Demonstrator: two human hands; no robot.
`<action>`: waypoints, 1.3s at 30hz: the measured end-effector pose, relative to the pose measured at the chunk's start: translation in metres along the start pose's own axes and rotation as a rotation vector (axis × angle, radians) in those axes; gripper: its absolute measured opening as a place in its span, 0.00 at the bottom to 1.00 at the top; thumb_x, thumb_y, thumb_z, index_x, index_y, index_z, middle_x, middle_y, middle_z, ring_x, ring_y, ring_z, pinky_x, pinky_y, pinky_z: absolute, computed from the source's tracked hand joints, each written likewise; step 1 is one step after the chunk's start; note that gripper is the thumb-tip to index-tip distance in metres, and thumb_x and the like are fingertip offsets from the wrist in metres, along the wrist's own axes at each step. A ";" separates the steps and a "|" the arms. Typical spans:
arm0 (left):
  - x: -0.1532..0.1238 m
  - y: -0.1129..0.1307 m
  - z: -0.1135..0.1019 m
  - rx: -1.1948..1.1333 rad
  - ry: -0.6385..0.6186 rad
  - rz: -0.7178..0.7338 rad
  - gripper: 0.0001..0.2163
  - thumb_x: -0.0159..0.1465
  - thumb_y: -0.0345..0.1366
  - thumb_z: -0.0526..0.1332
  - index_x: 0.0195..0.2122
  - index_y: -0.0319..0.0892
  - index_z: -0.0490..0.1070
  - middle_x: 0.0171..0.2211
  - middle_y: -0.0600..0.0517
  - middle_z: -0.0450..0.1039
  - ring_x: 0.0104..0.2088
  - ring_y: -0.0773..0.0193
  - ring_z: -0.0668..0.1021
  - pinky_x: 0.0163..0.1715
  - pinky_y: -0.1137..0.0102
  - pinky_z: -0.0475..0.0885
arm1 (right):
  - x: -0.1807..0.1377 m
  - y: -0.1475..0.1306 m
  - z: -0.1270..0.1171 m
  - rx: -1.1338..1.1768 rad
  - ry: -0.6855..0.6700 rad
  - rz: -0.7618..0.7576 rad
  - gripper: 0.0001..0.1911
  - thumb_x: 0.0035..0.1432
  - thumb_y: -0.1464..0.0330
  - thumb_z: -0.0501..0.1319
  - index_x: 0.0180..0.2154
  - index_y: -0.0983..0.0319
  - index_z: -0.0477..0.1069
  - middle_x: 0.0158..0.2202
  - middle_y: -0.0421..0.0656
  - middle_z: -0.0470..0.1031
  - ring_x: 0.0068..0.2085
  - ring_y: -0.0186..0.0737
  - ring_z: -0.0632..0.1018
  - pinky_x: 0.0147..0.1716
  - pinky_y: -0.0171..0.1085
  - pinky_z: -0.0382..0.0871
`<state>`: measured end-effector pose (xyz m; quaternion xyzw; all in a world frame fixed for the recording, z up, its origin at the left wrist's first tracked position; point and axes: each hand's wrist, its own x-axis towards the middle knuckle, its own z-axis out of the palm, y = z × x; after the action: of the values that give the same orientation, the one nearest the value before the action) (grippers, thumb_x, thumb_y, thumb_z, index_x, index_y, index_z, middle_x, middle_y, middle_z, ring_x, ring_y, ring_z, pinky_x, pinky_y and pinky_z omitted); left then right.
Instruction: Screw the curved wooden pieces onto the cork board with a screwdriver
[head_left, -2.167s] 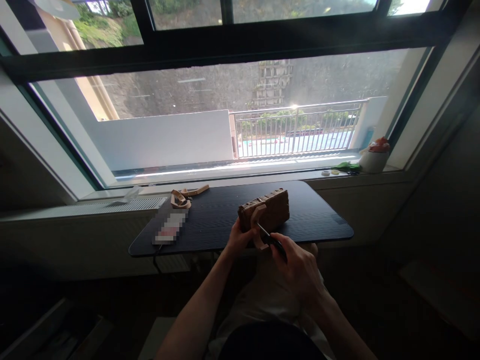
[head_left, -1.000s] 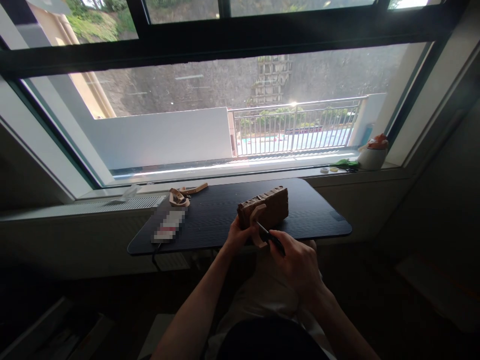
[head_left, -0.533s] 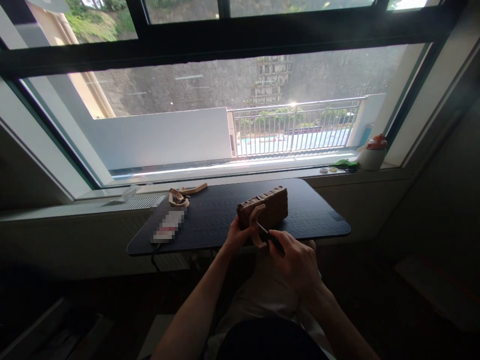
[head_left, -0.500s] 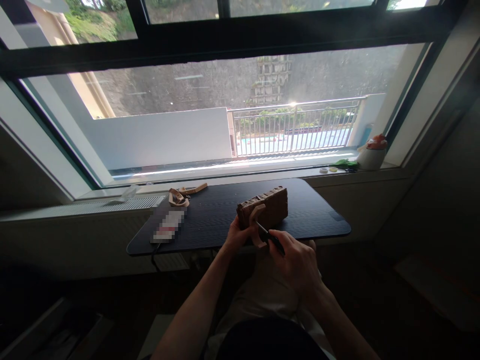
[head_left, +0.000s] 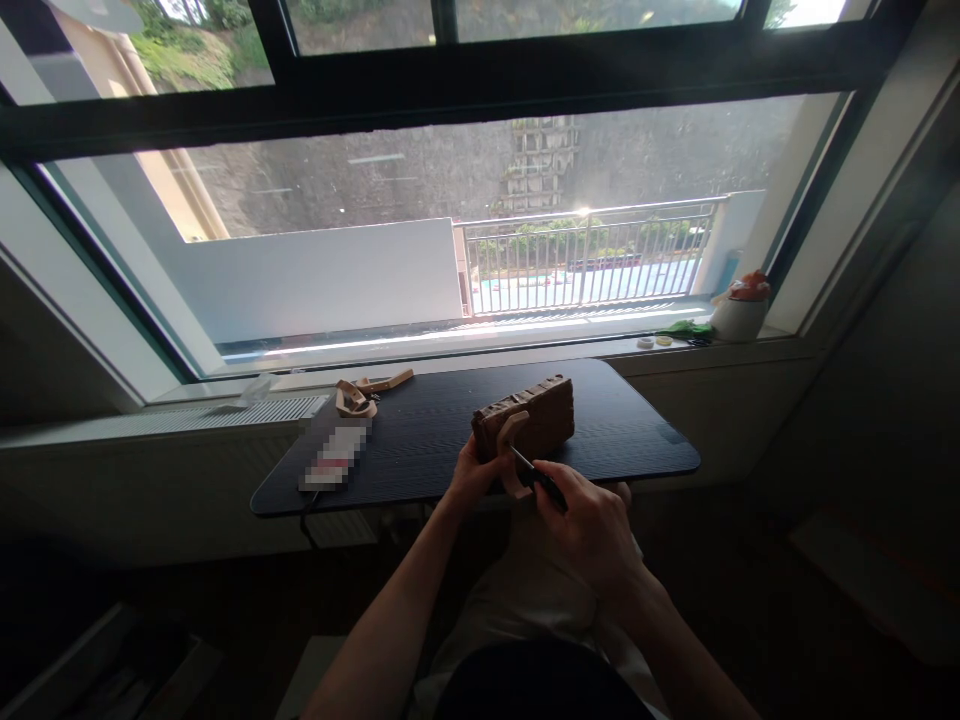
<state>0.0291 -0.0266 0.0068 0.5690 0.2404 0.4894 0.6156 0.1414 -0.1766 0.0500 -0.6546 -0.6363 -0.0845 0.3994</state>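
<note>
My left hand (head_left: 471, 478) is closed at the near left corner of a brown block-like box (head_left: 551, 418), its thumb against a curved light-wood piece (head_left: 513, 430). That piece stands upright in front of the box's near face; whether the two are joined I cannot tell. A slim tool with a black handle and thin metal shaft (head_left: 549, 486) is gripped in my right hand (head_left: 589, 515). Its tip meets the curved piece near mid-height. The fingers of my left hand behind the box are partly hidden.
The box rests on a dark table (head_left: 420, 450) near its front edge. More curved wooden pieces (head_left: 356, 398) lie at the back left, near a blurred-out flat item (head_left: 335, 455). A window sill holds a white pot-like container (head_left: 740, 315) on the right. A radiator (head_left: 247, 415) stands left.
The tool's tip has shifted very slightly against the curved piece. Both hands keep their hold, and the whole view has tilted a little.
</note>
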 end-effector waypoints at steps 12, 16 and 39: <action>0.000 0.004 0.001 0.004 0.005 -0.021 0.27 0.40 0.37 0.72 0.43 0.38 0.71 0.33 0.51 0.76 0.34 0.60 0.77 0.36 0.68 0.70 | 0.002 0.000 -0.001 -0.085 0.003 0.014 0.14 0.57 0.69 0.54 0.46 0.56 0.68 0.41 0.38 0.76 0.33 0.37 0.78 0.29 0.34 0.63; -0.001 0.004 0.002 0.007 0.006 -0.015 0.27 0.40 0.38 0.71 0.43 0.38 0.71 0.33 0.51 0.76 0.35 0.60 0.77 0.36 0.68 0.70 | 0.002 0.001 0.000 -0.082 0.036 0.009 0.13 0.58 0.67 0.54 0.44 0.56 0.69 0.39 0.37 0.77 0.34 0.36 0.78 0.30 0.33 0.62; 0.000 0.003 0.000 0.002 -0.001 -0.005 0.27 0.40 0.37 0.72 0.43 0.38 0.71 0.34 0.51 0.77 0.35 0.60 0.76 0.36 0.69 0.70 | 0.003 0.001 -0.001 -0.126 -0.009 0.044 0.15 0.58 0.66 0.53 0.47 0.56 0.68 0.39 0.39 0.77 0.32 0.37 0.77 0.27 0.34 0.61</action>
<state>0.0277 -0.0273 0.0099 0.5694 0.2420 0.4873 0.6162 0.1438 -0.1751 0.0521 -0.6927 -0.6169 -0.1124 0.3564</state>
